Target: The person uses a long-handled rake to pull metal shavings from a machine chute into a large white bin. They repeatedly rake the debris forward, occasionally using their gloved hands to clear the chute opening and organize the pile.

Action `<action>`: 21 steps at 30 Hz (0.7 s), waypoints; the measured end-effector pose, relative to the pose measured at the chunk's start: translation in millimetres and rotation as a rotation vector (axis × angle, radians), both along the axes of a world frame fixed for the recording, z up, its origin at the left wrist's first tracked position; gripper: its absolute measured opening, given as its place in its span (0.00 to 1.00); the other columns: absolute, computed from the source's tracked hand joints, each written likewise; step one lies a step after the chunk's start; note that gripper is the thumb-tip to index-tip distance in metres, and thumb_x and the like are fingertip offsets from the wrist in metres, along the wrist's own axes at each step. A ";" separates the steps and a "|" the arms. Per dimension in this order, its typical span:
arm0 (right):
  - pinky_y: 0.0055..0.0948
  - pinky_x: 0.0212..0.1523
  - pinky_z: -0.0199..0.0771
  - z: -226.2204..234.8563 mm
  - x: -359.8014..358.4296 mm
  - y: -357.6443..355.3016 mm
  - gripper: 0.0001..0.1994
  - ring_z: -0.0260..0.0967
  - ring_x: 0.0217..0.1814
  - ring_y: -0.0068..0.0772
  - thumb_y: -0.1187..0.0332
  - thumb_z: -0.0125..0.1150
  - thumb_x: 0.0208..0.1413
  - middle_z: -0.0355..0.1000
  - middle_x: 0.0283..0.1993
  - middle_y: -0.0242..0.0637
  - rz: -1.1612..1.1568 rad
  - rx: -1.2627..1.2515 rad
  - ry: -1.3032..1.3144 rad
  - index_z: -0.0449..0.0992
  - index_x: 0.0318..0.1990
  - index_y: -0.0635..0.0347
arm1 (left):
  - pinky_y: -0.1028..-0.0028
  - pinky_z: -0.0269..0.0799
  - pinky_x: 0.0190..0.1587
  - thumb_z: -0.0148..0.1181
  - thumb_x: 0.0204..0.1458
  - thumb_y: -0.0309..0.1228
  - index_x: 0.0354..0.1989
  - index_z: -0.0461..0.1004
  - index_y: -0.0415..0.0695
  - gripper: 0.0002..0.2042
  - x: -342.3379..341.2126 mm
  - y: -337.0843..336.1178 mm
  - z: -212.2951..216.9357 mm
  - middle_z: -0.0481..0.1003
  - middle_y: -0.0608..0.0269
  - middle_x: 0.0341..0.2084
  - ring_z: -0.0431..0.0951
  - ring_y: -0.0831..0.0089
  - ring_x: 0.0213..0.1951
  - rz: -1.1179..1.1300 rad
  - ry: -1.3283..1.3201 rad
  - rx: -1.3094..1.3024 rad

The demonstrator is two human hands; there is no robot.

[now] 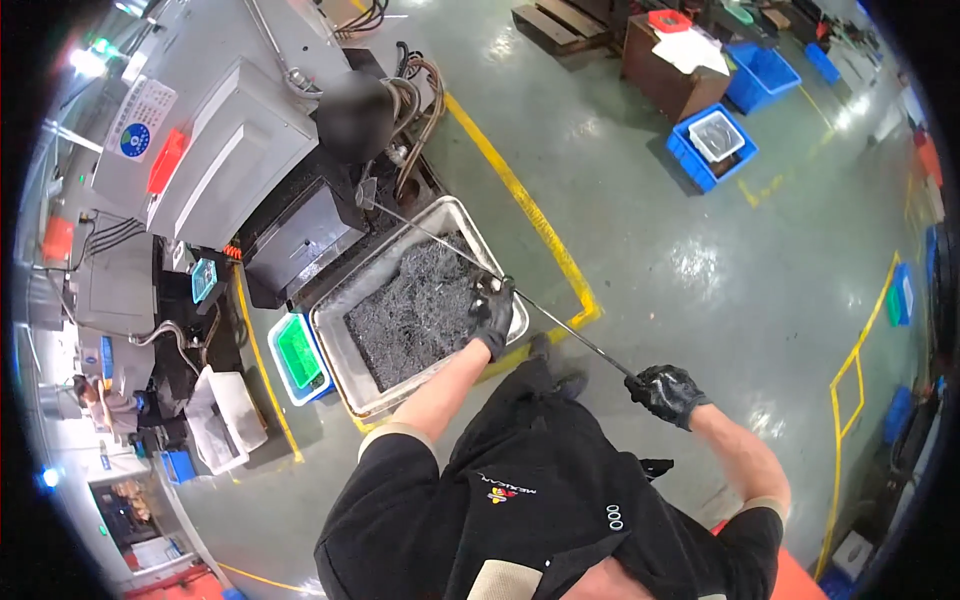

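Note:
A long thin metal rod [570, 328] runs slantwise across the view, with a small flat head [367, 192] like a scraper at its far end, beside the grey machine. My left hand [492, 312], in a black glove, is closed round the rod's middle, over the right rim of a pale bin [338, 358]. Farther back along the rod, my right hand [668, 395], also black-gloved, grips its near end. Dark, tangled metal shavings [415, 305] fill much of the bin below the rod.
A grey machine [235, 150] with hoses [428, 110] stands at the far left. Beside the bin sits a smaller white-and-blue tub with a green insert [298, 353]. Yellow floor lines [520, 200] border this spot. Blue crates [705, 165] and a brown cabinet [665, 75] stand far right.

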State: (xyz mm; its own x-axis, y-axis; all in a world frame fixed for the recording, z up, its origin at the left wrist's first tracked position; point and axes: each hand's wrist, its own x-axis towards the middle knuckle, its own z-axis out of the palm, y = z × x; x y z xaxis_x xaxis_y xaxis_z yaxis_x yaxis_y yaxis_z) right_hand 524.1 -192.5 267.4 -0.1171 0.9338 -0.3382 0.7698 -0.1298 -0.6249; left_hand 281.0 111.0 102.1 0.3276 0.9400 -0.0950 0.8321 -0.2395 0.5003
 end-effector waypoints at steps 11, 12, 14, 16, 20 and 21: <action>0.49 0.27 0.66 34.7 116.1 82.9 0.14 0.70 0.28 0.52 0.60 0.52 0.57 0.71 0.23 0.45 0.078 0.045 -0.314 0.75 0.25 0.55 | 0.62 0.69 0.54 0.47 0.53 0.39 0.67 0.55 0.51 0.30 78.5 23.7 0.8 0.57 0.52 0.65 0.72 0.57 0.54 -0.277 -0.131 -0.176; 0.47 0.27 0.68 32.6 126.7 89.5 0.14 0.71 0.28 0.50 0.60 0.51 0.58 0.72 0.24 0.44 0.141 0.030 -0.335 0.76 0.24 0.55 | 0.62 0.70 0.54 0.47 0.53 0.39 0.67 0.55 0.50 0.30 82.9 22.7 -4.0 0.57 0.51 0.65 0.73 0.57 0.53 -0.264 -0.057 -0.127; 0.46 0.27 0.69 28.6 143.2 100.5 0.15 0.72 0.28 0.48 0.60 0.50 0.57 0.73 0.24 0.43 0.220 -0.042 -0.425 0.77 0.24 0.55 | 0.62 0.70 0.53 0.48 0.54 0.39 0.67 0.56 0.50 0.29 86.9 19.9 9.0 0.58 0.52 0.64 0.73 0.56 0.53 -0.209 0.006 -0.072; 0.44 0.28 0.71 1.8 178.1 101.1 0.13 0.73 0.29 0.45 0.59 0.51 0.56 0.74 0.25 0.41 0.318 -0.039 -0.483 0.78 0.27 0.53 | 0.62 0.69 0.54 0.51 0.53 0.38 0.66 0.56 0.51 0.30 81.6 18.0 48.6 0.58 0.53 0.64 0.71 0.55 0.54 -0.098 -0.024 -0.138; 0.39 0.34 0.73 10.9 183.0 174.1 0.18 0.75 0.31 0.42 0.53 0.49 0.59 0.76 0.27 0.40 0.306 -0.279 -0.305 0.81 0.28 0.52 | 0.66 0.65 0.58 0.47 0.55 0.40 0.61 0.63 0.46 0.25 12.0 -33.7 -26.0 0.65 0.51 0.59 0.69 0.57 0.56 0.341 -0.094 -0.031; 0.40 0.37 0.73 -13.6 200.4 173.0 0.22 0.75 0.34 0.44 0.50 0.46 0.60 0.77 0.30 0.40 0.420 -0.204 -0.358 0.82 0.29 0.52 | 0.67 0.65 0.58 0.46 0.56 0.42 0.60 0.65 0.46 0.24 5.4 -41.2 -7.0 0.67 0.51 0.57 0.69 0.57 0.56 0.484 -0.164 -0.180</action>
State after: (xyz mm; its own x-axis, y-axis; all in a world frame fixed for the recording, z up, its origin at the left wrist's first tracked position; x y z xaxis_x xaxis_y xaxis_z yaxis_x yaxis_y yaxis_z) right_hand 724.5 -19.6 253.8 -0.3083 0.7437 -0.5932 0.9398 0.1415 -0.3111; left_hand 286.4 69.8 95.1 -0.1143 0.9609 -0.2522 0.7335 0.2529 0.6309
